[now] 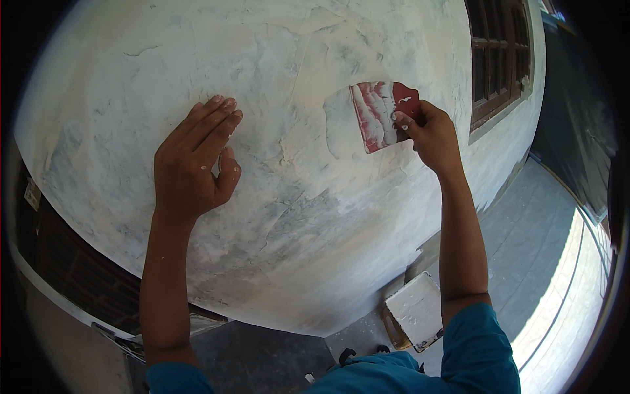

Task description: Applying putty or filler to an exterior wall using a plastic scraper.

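Observation:
A wall point(275, 217) with patchy white and grey filler fills most of the view. On the right, my right hand point(430, 134) pinches a flat red putty knife point(377, 118) by its narrower end, thumb on the near face. White putty is smeared in ridges across its blade, whose wide edge points left, close to the wall. My left hand point(193, 157) lies against the wall on the left, fingers stretched out together and thumb a little apart, holding nothing. Specks of white show on both hands.
A brown-framed window point(500, 56) is set in the wall at upper right. Below right, a white putty-smeared tray point(417, 308) rests near the wall's foot on the grey tiled floor point(518, 230). A dark panel point(574, 111) stands far right; dark brown lattice point(79, 269) lies lower left.

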A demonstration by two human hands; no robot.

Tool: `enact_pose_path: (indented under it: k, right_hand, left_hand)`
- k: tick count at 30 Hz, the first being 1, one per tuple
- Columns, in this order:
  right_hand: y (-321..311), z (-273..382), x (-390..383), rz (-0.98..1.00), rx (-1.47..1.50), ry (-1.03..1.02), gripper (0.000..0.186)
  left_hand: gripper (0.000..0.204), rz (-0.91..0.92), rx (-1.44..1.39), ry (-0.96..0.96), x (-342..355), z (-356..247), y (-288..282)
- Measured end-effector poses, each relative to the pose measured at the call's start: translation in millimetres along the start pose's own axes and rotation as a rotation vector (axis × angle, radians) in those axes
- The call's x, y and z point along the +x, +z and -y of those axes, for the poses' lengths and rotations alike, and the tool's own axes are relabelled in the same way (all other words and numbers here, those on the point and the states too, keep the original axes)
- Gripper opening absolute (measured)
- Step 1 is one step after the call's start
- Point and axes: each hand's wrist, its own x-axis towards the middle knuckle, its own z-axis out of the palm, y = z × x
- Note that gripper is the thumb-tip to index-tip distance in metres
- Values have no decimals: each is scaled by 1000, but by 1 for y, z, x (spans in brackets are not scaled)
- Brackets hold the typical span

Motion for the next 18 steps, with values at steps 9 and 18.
enact_pose_path:
  k: [9,18]
  right_hand:
    - [-5,50,-36,-425,14,-419,24]
    - [77,18,-69,297,102,-178,21]
  left_hand:
    - [40,-16,-5,-14,1,-3,0]
    - [38,-10,-31,-4,3,-1,-2]
